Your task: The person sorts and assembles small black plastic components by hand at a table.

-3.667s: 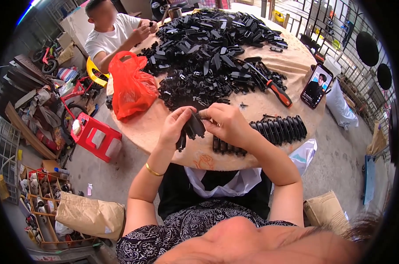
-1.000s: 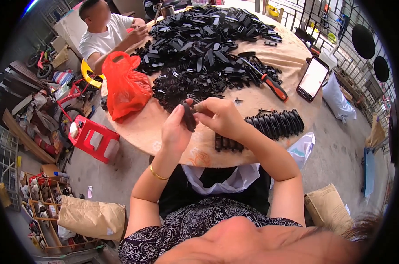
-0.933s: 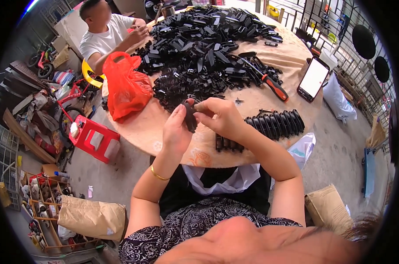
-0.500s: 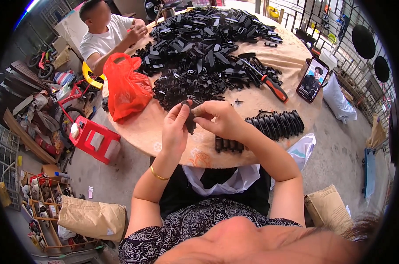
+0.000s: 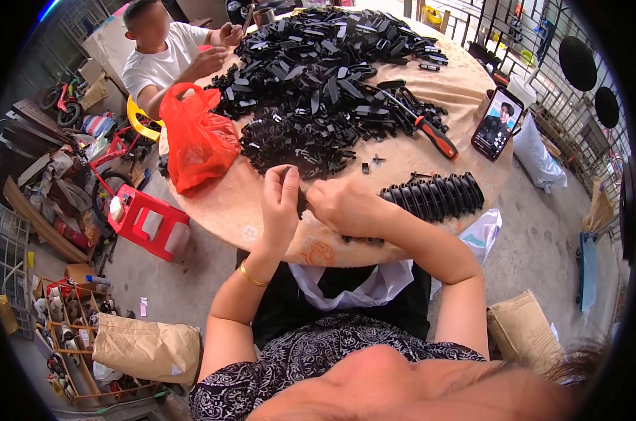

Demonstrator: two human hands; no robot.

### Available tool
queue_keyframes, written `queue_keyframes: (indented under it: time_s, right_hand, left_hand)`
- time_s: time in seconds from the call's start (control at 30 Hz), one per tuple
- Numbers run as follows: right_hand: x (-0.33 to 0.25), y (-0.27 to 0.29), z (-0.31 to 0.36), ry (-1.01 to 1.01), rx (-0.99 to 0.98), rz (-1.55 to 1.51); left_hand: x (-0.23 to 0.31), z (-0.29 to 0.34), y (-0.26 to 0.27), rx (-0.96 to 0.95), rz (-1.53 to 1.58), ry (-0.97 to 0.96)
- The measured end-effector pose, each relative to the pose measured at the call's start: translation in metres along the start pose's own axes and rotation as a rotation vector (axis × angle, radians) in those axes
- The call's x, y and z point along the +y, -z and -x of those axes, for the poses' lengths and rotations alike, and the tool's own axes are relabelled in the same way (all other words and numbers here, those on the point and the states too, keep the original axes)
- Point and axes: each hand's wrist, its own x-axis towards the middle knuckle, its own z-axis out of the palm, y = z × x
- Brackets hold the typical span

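Note:
Over the near side of the table, my left hand [image 5: 281, 203] pinches a small black plastic part [image 5: 302, 204] between thumb and fingers. My right hand [image 5: 342, 205] meets it from the right with fingers curled in against the same part; its fingertips are mostly hidden. Just beyond my hands lies a heap of small black plastic pieces [image 5: 297, 144], joined to a larger pile of long black pieces [image 5: 332, 59]. A row of black ribbed parts [image 5: 434, 196] lines the table to the right of my right hand, partly covered by my wrist.
A red plastic bag [image 5: 197, 140] sits at the table's left edge. A screwdriver [image 5: 437, 138] with a red-and-black handle lies right of the pile, near a propped phone [image 5: 498, 125]. Across the table sits a person in a white shirt [image 5: 171, 56]. A red stool [image 5: 146, 221] stands on the floor at left.
My right hand has turned and closed in, its fingers curling over the part. A small black piece now shows on the table beyond it. The other person's hands have moved apart.

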Motion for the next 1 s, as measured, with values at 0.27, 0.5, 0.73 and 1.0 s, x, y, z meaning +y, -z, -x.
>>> queue_keyframes:
  time_s: [0.27, 0.5, 0.73, 1.0]
  right_hand:
    - [0.004, 0.01, 0.0, -0.121, 0.062, -0.121]
    - [0.064, -0.005, 0.011, -0.509, 0.073, 0.16]
    - [0.055, -0.008, 0.005, -0.549, 0.132, 0.075]
    - [0.037, 0.021, -0.005, -0.611, 0.229, -1.335]
  left_hand:
    - [-0.001, -0.012, 0.005, 0.091, 0.021, -0.004]
    - [0.006, 0.001, -0.019, -0.494, -0.692, -0.029]
    - [0.01, 0.016, -0.021, -0.536, -0.808, -0.053]
    - [0.002, -0.01, 0.014, -0.251, 0.176, 0.356]
